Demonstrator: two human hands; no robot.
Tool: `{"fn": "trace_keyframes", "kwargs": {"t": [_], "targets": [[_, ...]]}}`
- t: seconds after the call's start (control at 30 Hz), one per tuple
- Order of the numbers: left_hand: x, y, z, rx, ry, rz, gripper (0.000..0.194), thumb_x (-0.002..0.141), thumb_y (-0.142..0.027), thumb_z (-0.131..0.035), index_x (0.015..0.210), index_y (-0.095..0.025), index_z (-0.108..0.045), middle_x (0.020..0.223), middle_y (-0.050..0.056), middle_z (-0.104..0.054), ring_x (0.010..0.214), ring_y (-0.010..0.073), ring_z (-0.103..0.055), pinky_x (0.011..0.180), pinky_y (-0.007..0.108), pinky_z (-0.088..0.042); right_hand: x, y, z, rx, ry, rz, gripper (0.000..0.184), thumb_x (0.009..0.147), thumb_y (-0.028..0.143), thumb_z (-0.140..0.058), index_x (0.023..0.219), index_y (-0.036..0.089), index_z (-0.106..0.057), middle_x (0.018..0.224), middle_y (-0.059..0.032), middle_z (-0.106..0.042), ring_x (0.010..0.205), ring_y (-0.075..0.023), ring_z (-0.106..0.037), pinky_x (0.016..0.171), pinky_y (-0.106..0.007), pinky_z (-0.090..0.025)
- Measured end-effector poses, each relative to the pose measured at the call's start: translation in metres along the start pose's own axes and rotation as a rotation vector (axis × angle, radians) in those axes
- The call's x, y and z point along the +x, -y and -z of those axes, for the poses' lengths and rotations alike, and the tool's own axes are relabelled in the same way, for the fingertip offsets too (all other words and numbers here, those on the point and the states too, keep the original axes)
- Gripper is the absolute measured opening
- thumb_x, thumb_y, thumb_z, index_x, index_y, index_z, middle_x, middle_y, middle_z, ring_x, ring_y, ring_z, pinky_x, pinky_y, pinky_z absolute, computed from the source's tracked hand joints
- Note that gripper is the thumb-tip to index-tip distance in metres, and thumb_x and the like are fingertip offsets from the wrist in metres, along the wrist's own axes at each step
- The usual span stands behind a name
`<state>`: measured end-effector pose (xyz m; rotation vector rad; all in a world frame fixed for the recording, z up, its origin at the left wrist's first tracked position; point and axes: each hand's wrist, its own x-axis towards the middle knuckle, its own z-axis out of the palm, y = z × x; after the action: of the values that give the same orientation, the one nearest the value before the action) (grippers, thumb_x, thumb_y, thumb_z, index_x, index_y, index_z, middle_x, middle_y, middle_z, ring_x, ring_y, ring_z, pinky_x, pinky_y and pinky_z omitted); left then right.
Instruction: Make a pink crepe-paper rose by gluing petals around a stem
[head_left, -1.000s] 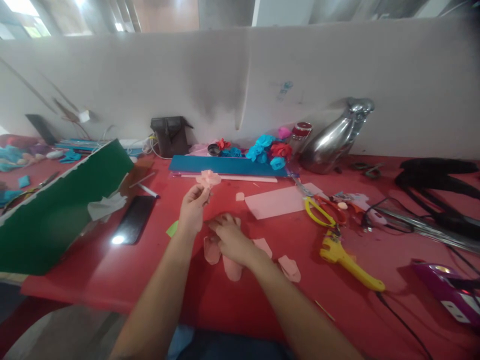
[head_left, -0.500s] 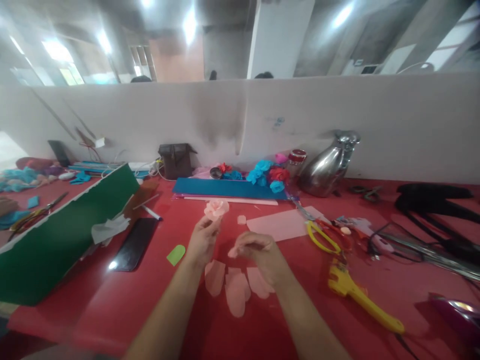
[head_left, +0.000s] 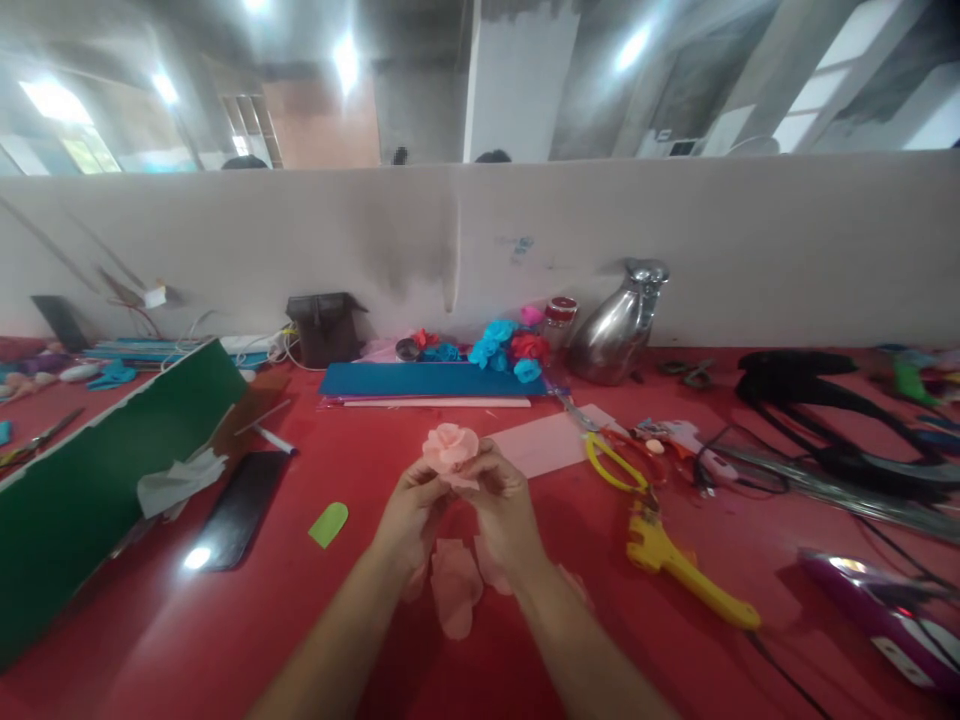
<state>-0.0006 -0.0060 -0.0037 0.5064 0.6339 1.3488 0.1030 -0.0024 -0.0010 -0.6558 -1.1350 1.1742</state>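
Nearest: a few loose pink petals (head_left: 455,590) lie flat on the red worktop (head_left: 435,690), btwn & partly under the forearms. Just above them, both hands meet at a pink flower (head_left: 450,447), held up off the worktop, bloom facing up. L hand (head_left: 412,510) grips it low on its L side, fingertips pinched; R hand (head_left: 504,505) pinches its R edge, thumb & fingers bent in on the petals there.

L of the hands, well apart: a lime-green paper piece (head_left: 328,524), then a dark phone (head_left: 240,510) w/ a bright light reflection on its near end. Beyond that, a white marker (head_left: 275,440); far L, a tilted green board (head_left: 112,490).

R side: yellow glue gun (head_left: 694,575), cord running twd the bottom edge; purple device (head_left: 877,600) farther R. Past the gun, yellow-handled scissors (head_left: 616,463), next to a pale pink sheet (head_left: 544,440).

Farther back: long blue board (head_left: 427,379), w/ blue flowers (head_left: 491,345) & a red one at its R end; red-lidded jar (head_left: 561,322), shiny metal jug (head_left: 616,325). Dark bag (head_left: 324,330) stands L, by the pale wall (head_left: 337,230).
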Motion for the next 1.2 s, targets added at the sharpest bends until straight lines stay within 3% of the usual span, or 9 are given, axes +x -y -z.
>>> {"fn": "trace_keyframes", "kwargs": {"t": [0.23, 0.4, 0.53, 0.63, 0.8, 1.0, 1.1, 1.2], "targets": [[0.002, 0.010, 0.008, 0.007, 0.044, 0.012, 0.013, 0.056, -0.013, -0.078, 0.065, -0.015, -0.069, 0.067, -0.001, -0.066, 0.060, 0.0065, -0.053, 0.066, 0.021, -0.042, 0.000, 0.001, -0.001, 0.016, -0.050, 0.049, 0.017, 0.067, 0.016, -0.070, 0.066, 0.021, -0.054, 0.084, 0.0010, -0.051, 0.083, -0.0158, -0.050, 0.077, -0.031, -0.041], [-0.001, 0.006, 0.003, 0.047, 0.034, 0.026, 0.014, 0.054, -0.014, -0.078, 0.064, -0.016, -0.069, 0.064, -0.001, -0.066, 0.059, 0.0068, -0.052, 0.066, 0.021, -0.042, 0.003, 0.000, 0.008, -0.146, -0.033, 0.141, 0.021, 0.066, 0.018, -0.072, 0.070, 0.022, -0.051, 0.085, 0.0007, -0.048, 0.081, -0.0154, -0.048, 0.074, -0.029, -0.040], [-0.004, 0.001, -0.003, 0.111, 0.035, -0.033, 0.014, 0.049, -0.013, -0.079, 0.054, -0.016, -0.066, 0.057, -0.002, -0.064, 0.056, 0.0082, -0.052, 0.063, 0.022, -0.041, 0.005, 0.001, 0.014, -0.224, -0.025, 0.227, 0.023, 0.067, 0.016, -0.070, 0.078, 0.023, -0.051, 0.089, 0.0004, -0.047, 0.083, -0.0157, -0.047, 0.074, -0.028, -0.039], [-0.006, 0.000, -0.004, 0.198, 0.058, -0.081, 0.009, 0.053, -0.015, -0.077, 0.058, -0.017, -0.069, 0.058, -0.001, -0.065, 0.059, 0.0108, -0.055, 0.065, 0.024, -0.042, 0.006, 0.003, 0.012, -0.213, -0.047, 0.252, 0.023, 0.065, 0.014, -0.067, 0.079, 0.024, -0.052, 0.089, 0.0002, -0.048, 0.082, -0.0155, -0.047, 0.072, -0.027, -0.038], [-0.006, 0.004, -0.002, 0.323, 0.071, -0.144, 0.009, 0.059, -0.019, -0.074, 0.068, -0.018, -0.072, 0.064, 0.001, -0.067, 0.069, 0.0164, -0.058, 0.069, 0.027, -0.043, 0.007, 0.007, 0.007, -0.221, -0.132, 0.157, 0.024, 0.060, 0.014, -0.066, 0.075, 0.023, -0.049, 0.084, 0.0013, -0.049, 0.075, -0.0138, -0.046, 0.066, -0.025, -0.039], [-0.013, 0.008, -0.005, 0.454, 0.035, -0.292, 0.007, 0.070, -0.021, -0.065, 0.070, -0.018, -0.072, 0.069, 0.001, -0.065, 0.070, 0.0150, -0.054, 0.067, 0.025, -0.041, 0.008, 0.003, 0.010, -0.120, -0.081, 0.031, 0.034, 0.059, 0.019, -0.071, 0.085, 0.023, -0.049, 0.087, 0.0010, -0.050, 0.074, -0.0132, -0.049, 0.063, -0.023, -0.041], [-0.014, 0.010, -0.005, 0.464, 0.035, -0.346, 0.009, 0.069, -0.018, -0.065, 0.062, -0.018, -0.069, 0.068, 0.000, -0.062, 0.068, 0.0128, -0.051, 0.065, 0.023, -0.039, 0.008, 0.001, 0.009, -0.052, -0.053, -0.047, 0.036, 0.062, 0.027, -0.071, 0.090, 0.025, -0.049, 0.085, 0.0013, -0.051, 0.067, -0.0122, -0.048, 0.057, -0.023, -0.041], [-0.009, 0.013, -0.001, 0.393, 0.012, -0.308, 0.015, 0.066, -0.017, -0.068, 0.052, -0.016, -0.063, 0.058, -0.002, -0.056, 0.061, 0.0097, -0.046, 0.062, 0.022, -0.037, 0.006, 0.000, 0.005, -0.033, -0.088, -0.131, 0.034, 0.064, 0.032, -0.071, 0.088, 0.025, -0.048, 0.078, 0.0024, -0.052, 0.061, -0.0116, -0.047, 0.052, -0.023, -0.039]]}}
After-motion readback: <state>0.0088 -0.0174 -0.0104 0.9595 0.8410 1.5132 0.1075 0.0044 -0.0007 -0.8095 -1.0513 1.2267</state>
